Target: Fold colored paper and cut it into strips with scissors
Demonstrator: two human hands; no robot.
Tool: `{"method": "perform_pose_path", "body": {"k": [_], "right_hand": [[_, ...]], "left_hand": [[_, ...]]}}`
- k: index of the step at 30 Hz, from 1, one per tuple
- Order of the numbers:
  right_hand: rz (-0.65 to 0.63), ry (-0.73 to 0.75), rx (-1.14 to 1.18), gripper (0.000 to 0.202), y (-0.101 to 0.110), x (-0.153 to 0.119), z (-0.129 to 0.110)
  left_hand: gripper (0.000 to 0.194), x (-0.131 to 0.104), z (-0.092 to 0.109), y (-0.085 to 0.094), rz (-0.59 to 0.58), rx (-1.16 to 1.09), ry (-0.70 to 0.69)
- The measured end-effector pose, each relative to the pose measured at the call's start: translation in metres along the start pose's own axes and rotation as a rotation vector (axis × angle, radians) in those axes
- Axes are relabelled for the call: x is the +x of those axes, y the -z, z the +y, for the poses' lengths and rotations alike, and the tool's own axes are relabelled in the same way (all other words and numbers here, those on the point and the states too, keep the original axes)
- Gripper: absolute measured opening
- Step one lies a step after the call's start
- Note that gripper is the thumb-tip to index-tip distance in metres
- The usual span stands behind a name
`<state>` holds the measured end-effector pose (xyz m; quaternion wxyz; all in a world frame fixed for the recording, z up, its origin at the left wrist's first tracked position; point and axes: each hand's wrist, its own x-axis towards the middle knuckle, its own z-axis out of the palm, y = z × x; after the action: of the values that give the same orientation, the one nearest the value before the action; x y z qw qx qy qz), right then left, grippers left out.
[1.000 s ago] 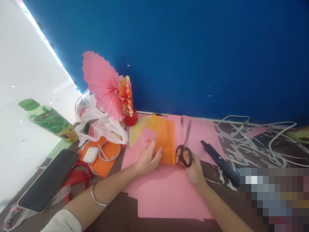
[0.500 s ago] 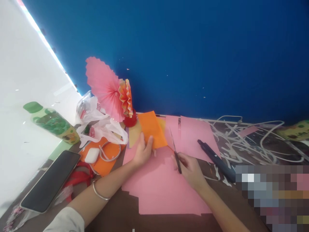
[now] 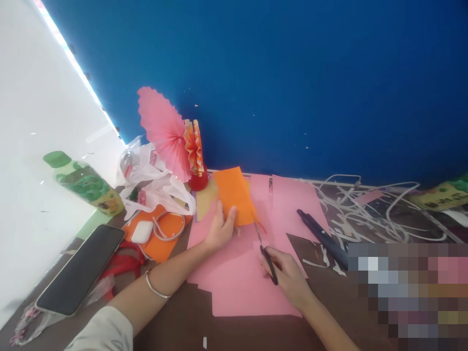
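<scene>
My left hand (image 3: 221, 231) pinches the lower edge of an orange paper (image 3: 234, 195), thumb in front, holding it tilted above pink sheets (image 3: 252, 292). In my right hand (image 3: 283, 270) are dark-handled scissors (image 3: 269, 264), their blades pointing up and touching the paper's lower right corner. A thin orange strip (image 3: 262, 227) curls beside the blade tips. More pink paper (image 3: 298, 202) and a yellowish sheet (image 3: 205, 201) lie behind the hands.
Left are a phone (image 3: 81, 269), white case (image 3: 142, 232), green-capped bottle (image 3: 87, 185), plastic bag (image 3: 171, 192) and pink paper fan (image 3: 163, 131). Right are a black tool (image 3: 321, 236) and tangled white cables (image 3: 369, 209). A blue wall (image 3: 274, 87) rises behind.
My right hand has moved down a little with the scissors, whose blades have gone from beside the orange paper to its lower right corner. The view has shifted slightly.
</scene>
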<state>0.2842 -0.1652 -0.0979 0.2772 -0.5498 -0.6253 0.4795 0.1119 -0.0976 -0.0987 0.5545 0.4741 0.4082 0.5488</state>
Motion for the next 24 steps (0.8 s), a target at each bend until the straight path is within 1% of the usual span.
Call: {"method": "perform_pose_path", "body": {"k": [6,9,13,18,24], "right_hand": [[-0.03,0.018,0.175,0.037,0.0023,0.0039,-0.0045],[-0.056,0.017,0.217,0.04,0.0042,0.0057,-0.0048],[-0.073,0.047,0.224,0.041,0.0058,0.0065,-0.0031],[-0.082,0.068,0.178,0.04,0.0068,0.006,-0.0025],[-0.09,0.07,0.157,0.039,0.0068,0.0056,-0.0051]], "left_hand": [[0.033,-0.0026,-0.0005,-0.0015,-0.033,-0.023,0.002],[0.035,-0.0046,-0.0024,-0.0033,-0.043,-0.037,0.002],[0.034,-0.006,-0.0043,-0.0053,-0.052,-0.067,-0.007],[0.034,-0.0055,-0.0022,-0.006,0.003,-0.098,-0.027],[0.034,-0.0078,-0.004,-0.0058,-0.04,-0.061,-0.027]]}}
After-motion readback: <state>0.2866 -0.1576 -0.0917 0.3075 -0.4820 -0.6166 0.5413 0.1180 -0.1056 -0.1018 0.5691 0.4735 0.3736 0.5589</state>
